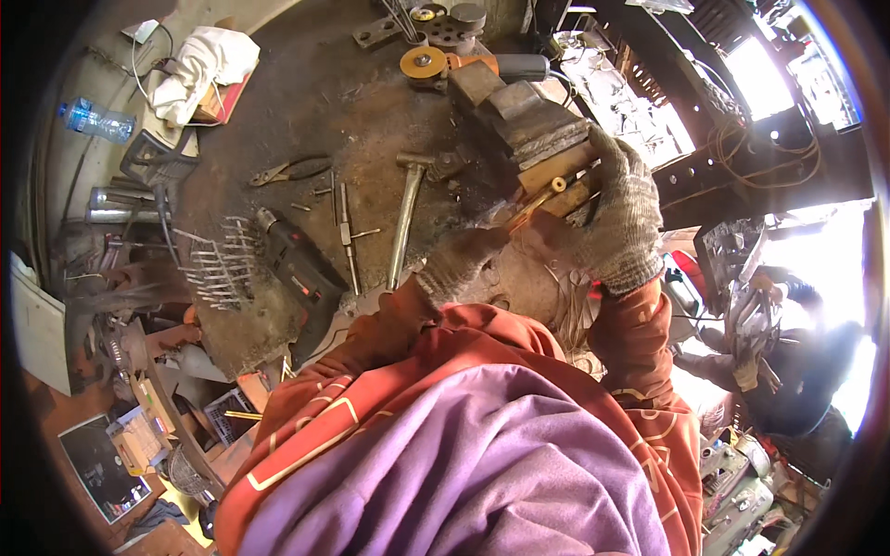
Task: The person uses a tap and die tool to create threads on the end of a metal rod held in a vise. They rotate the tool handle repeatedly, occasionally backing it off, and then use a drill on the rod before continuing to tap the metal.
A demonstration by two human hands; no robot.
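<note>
My left hand (pixel 461 263), in a knit work glove, has its fingers closed at the near end of a brass-coloured rod with a round ringed end (pixel 558 184). What exactly its fingertips grip is partly hidden. The rod lies slantwise at the jaws of a heavy metal vise (pixel 533 111). My right hand (pixel 623 218), in a matching grey glove, rests against the vise's right side. Its fingers stretch away from me and its thumb stands apart beside the rod. A hammer (pixel 405 222) with a metal handle lies left of the vise.
On the bench lie a tap wrench (pixel 347 236), a power drill (pixel 301 264), pliers (pixel 292 171) and several metal rods (pixel 220 264). An angle grinder (pixel 473 67) with a yellow disc sits beyond the vise. Another person's gloved hand (pixel 758 371) shows at right.
</note>
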